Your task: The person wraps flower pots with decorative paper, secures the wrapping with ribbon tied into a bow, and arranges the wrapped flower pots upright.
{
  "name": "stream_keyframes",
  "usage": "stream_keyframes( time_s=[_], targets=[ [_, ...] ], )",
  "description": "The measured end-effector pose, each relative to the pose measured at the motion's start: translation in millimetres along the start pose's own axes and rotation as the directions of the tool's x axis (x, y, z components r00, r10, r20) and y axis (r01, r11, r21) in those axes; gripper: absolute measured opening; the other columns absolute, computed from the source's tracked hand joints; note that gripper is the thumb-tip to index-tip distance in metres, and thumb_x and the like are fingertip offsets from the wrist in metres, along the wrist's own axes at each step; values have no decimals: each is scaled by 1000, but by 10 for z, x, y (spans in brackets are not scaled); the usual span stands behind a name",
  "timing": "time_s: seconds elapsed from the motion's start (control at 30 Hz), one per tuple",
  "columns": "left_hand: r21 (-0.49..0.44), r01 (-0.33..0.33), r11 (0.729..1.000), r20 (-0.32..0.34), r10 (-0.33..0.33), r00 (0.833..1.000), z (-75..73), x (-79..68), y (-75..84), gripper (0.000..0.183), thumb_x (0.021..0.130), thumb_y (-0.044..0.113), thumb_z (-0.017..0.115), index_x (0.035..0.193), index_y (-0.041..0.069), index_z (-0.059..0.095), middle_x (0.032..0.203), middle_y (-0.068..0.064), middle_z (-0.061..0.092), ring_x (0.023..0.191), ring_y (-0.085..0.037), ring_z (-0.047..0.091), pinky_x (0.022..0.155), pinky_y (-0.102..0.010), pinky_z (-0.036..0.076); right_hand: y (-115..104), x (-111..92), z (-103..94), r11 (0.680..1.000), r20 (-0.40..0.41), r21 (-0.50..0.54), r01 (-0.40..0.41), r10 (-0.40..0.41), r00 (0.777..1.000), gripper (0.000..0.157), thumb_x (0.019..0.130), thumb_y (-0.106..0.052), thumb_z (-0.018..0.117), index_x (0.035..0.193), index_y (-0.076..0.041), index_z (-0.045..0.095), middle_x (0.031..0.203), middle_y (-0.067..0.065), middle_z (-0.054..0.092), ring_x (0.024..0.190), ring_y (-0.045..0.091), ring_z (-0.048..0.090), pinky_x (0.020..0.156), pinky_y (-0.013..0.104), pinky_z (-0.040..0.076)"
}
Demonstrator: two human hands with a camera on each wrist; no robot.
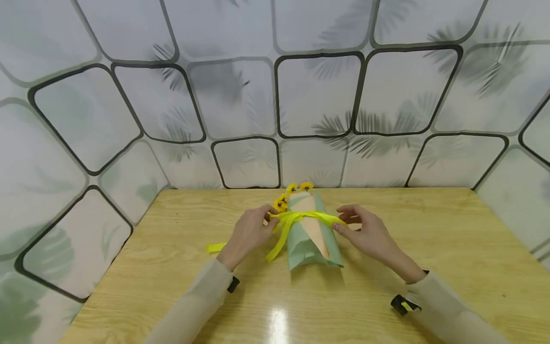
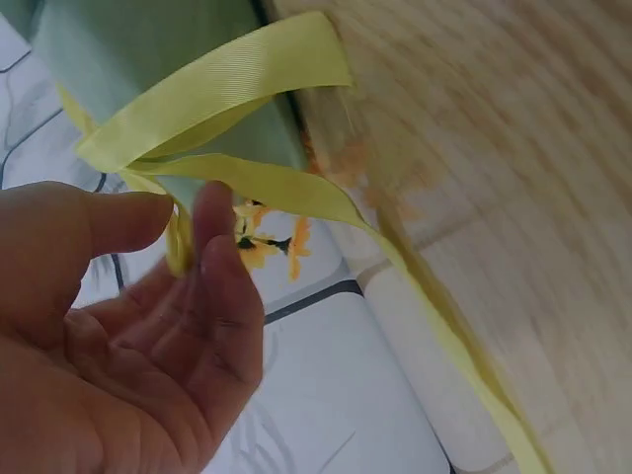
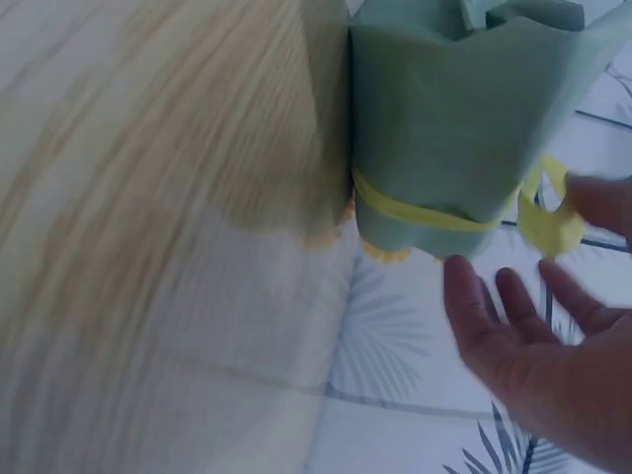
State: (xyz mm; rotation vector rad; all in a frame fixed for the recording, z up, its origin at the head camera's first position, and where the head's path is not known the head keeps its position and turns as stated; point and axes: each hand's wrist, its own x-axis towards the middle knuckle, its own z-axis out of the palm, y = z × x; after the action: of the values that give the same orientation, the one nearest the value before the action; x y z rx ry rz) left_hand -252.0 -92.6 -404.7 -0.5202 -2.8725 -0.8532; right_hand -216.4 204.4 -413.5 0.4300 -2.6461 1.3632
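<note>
A bouquet wrapped in pale green paper (image 1: 296, 246) lies on the table, with a peach strip (image 1: 312, 229) down its front and yellow flowers (image 1: 280, 203) at its far end. Yellow ribbon (image 1: 304, 214) circles the wrap, knotted at the front, and its tail (image 2: 449, 336) trails down in the left wrist view. On the bouquet's left, my left hand (image 1: 251, 231) pinches ribbon between thumb and fingers close to the knot. Across from it, my right hand (image 1: 365, 234) holds a ribbon loop (image 3: 551, 222) between thumb and forefinger, its other fingers spread loosely.
The wooden table (image 1: 172, 239) runs back to a wall covering (image 1: 318, 95) patterned with rounded squares and leaves. A ribbon end (image 1: 216, 247) shows over the table left of my left wrist. Dark straps (image 1: 401, 305) hang at both cuffs.
</note>
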Motion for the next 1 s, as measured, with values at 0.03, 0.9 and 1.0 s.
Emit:
stream_keyframes(
  time_s=[0.03,0.9,1.0],
  targets=[
    [-6,26,1000,11,-26,1000,-25,-20,-3,30,101,25,66,126,9,67,106,-11,76,76,-18,69,63,-31,56,-15,-12,-15,999,-17,-33,43,-44,999,41,96,-20,73,132,-5,61,124,17,66,115,34,65,82,41,63],
    [-546,73,835,383,172,908,-245,-269,375,17,103,26,64,107,15,76,89,-3,74,84,-37,70,73,-45,58,-116,16,94,923,184,-126,364,-339,923,71,83,-22,87,144,-7,54,143,11,61,132,35,58,105,57,50],
    [-515,-27,856,354,242,904,-143,-288,567,16,102,26,65,103,16,78,89,-2,77,77,-22,72,69,-35,60,-125,20,72,925,191,-127,359,-332,924,70,83,-15,86,144,-6,54,143,13,61,132,36,58,104,56,51]
  ],
)
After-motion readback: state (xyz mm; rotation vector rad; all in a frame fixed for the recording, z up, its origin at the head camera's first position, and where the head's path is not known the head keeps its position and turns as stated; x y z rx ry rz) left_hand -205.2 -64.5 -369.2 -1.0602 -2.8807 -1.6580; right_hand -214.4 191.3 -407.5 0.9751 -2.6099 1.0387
